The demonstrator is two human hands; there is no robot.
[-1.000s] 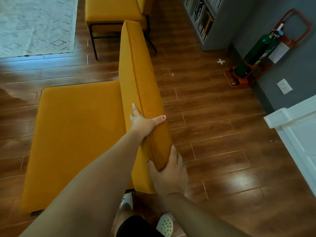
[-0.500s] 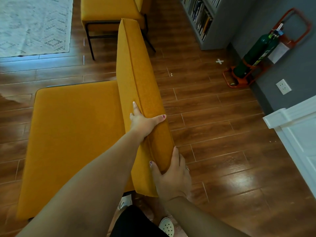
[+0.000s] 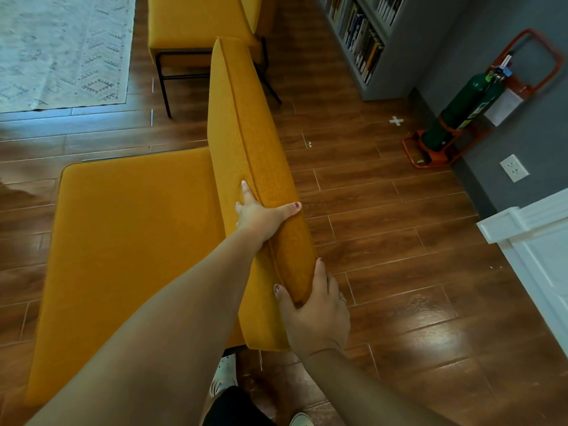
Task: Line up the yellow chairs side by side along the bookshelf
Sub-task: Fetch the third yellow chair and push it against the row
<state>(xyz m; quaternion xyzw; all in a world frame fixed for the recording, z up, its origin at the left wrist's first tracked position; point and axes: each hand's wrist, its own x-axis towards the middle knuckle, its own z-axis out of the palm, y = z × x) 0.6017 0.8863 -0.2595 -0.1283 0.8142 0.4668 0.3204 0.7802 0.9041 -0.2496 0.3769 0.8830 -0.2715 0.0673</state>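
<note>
Fingers curled over the back of the centre chair (image 3: 123, 241), the left hand (image 3: 261, 218) and right hand (image 3: 318, 315) grip it, seemingly to steer it beside the upper chair (image 3: 196, 29) by the bookshelf (image 3: 396, 47).

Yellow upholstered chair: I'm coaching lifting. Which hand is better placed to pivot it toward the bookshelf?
Probably right: the right hand grips the backrest end of the yellow upholstered chair, giving leverage; the left hand holds mid-backrest.

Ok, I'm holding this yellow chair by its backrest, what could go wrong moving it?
Your left hand and right hand grip only the near end of the backrest, so the near chair may swivel into the far chair. Its legs are hidden near your shoes, so toes could get caught.
</note>
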